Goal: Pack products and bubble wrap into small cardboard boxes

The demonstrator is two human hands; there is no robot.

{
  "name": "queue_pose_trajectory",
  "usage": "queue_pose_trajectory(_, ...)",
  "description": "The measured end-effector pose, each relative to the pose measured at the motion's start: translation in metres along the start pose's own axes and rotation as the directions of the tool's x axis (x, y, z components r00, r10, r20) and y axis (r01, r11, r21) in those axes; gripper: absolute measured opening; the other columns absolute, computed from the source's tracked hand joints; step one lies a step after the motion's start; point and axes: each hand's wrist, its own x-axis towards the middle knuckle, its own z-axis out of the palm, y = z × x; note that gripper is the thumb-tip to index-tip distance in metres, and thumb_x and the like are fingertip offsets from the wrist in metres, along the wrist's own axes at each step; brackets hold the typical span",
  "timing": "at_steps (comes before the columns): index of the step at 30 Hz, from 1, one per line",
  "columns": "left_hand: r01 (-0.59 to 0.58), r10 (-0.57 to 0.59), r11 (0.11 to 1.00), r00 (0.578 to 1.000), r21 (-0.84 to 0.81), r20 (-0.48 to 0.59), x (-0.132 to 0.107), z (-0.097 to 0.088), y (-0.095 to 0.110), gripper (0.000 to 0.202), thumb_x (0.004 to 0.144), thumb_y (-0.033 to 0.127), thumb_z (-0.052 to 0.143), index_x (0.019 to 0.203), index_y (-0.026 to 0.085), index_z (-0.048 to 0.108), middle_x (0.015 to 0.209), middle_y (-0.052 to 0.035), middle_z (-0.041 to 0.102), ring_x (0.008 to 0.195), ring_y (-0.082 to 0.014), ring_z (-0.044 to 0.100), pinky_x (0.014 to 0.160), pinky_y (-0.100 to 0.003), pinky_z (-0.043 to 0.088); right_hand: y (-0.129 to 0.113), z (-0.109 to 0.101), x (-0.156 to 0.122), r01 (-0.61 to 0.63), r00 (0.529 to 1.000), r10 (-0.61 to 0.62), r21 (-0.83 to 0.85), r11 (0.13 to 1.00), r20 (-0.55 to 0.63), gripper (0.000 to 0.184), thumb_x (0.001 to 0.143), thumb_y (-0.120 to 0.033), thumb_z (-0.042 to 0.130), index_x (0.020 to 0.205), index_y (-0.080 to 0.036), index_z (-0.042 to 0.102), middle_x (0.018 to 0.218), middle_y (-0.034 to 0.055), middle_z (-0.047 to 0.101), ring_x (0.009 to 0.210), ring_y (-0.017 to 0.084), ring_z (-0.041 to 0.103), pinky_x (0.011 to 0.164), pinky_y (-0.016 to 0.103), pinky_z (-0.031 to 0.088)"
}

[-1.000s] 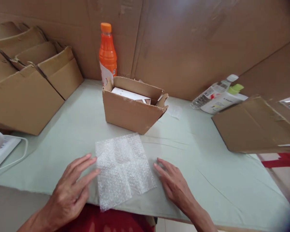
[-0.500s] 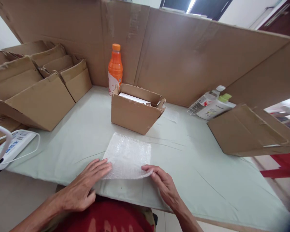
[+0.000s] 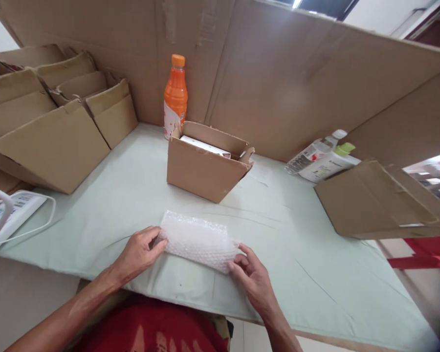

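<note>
A sheet of clear bubble wrap (image 3: 198,240), folded over on itself into a narrow band, lies near the front edge of the pale green table (image 3: 132,195). My left hand (image 3: 139,252) pinches its left end with curled fingers. My right hand (image 3: 251,276) grips its right end, thumb on top. Behind the wrap stands a small open cardboard box (image 3: 205,168) with a white item (image 3: 203,145) inside it.
An orange drink bottle (image 3: 175,95) stands at the cardboard back wall. Several open cardboard boxes (image 3: 55,127) sit at the left, a flattened box (image 3: 377,203) at the right with two white bottles (image 3: 322,159) behind it. A white device with a cable (image 3: 11,217) lies far left.
The flat bubble wrap sheet has been folded from its near edge away from me into a narrow band. Both hands moved from lying flat beside it to gripping its ends.
</note>
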Motion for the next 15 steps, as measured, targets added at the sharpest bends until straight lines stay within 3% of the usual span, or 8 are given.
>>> queue_pose_trajectory(3,0.045,-0.034,0.989,0.996,0.139,-0.081,0.003,0.006,-0.003,0.027,0.089,0.032,0.049,0.064,0.023,0.046,0.064,0.002,0.052,0.061,-0.0151,0.051,0.06,-0.027,0.039,0.0,0.008,0.009,0.039,0.989,-0.078,-0.289,0.956,-0.124,0.042,0.09,-0.045,0.06,0.125,-0.022,0.056,0.077,0.0009,0.064,0.069,0.019,0.059,0.07,0.033,0.047)
queue_pose_trajectory(5,0.042,-0.018,0.969,0.995,0.243,-0.099,0.005,0.009,-0.007,0.02,0.088,0.029,0.048,0.069,0.023,0.051,0.07,-0.0003,0.058,0.069,-0.0186,0.056,0.066,-0.03,0.042,0.002,0.01,0.016,0.05,0.98,-0.137,-0.487,0.872,-0.145,0.041,0.089,-0.037,0.057,0.126,-0.02,0.058,0.078,0.0021,0.066,0.069,0.021,0.059,0.073,0.036,0.048)
queue_pose_trajectory(7,0.032,0.007,0.943,0.993,0.331,-0.116,0.004,0.01,-0.012,0.013,0.089,0.027,0.049,0.087,0.022,0.061,0.082,-0.0034,0.065,0.081,-0.0227,0.06,0.074,-0.033,0.045,0.004,0.007,0.023,0.07,0.968,-0.208,-0.642,0.764,-0.141,0.039,0.088,-0.034,0.057,0.124,-0.019,0.061,0.08,0.0039,0.067,0.072,0.022,0.06,0.075,0.038,0.048)
queue_pose_trajectory(11,0.087,-0.016,0.893,0.986,0.441,-0.164,0.001,0.006,-0.02,0.039,0.091,0.037,0.053,0.124,0.016,0.057,0.102,-0.0097,0.068,0.097,-0.029,0.06,0.085,-0.04,0.048,0.005,-0.002,0.033,0.157,0.922,-0.371,-0.766,0.623,-0.113,0.036,0.093,-0.039,0.055,0.119,-0.017,0.064,0.095,0.0092,0.07,0.085,0.025,0.064,0.081,0.041,0.051)
queue_pose_trajectory(13,0.118,-0.045,0.872,0.986,0.476,-0.163,0.0,0.005,-0.022,0.039,0.091,0.039,0.054,0.122,0.015,0.059,0.103,-0.0113,0.067,0.098,-0.0307,0.06,0.086,-0.043,0.048,0.003,0.001,0.04,0.187,0.899,-0.429,-0.814,0.551,-0.084,0.036,0.094,-0.041,0.054,0.119,-0.016,0.064,0.111,0.0131,0.07,0.098,0.029,0.064,0.087,0.044,0.05)
queue_pose_trajectory(15,0.12,-0.069,0.867,0.99,0.484,-0.123,0.001,0.007,-0.02,0.026,0.091,0.035,0.054,0.105,0.017,0.064,0.099,-0.0102,0.066,0.096,-0.0301,0.061,0.085,-0.042,0.048,0.001,0.009,0.048,0.205,0.889,-0.455,-0.851,0.483,-0.044,0.034,0.093,-0.039,0.057,0.116,-0.016,0.065,0.125,0.0166,0.066,0.11,0.033,0.061,0.091,0.048,0.048)
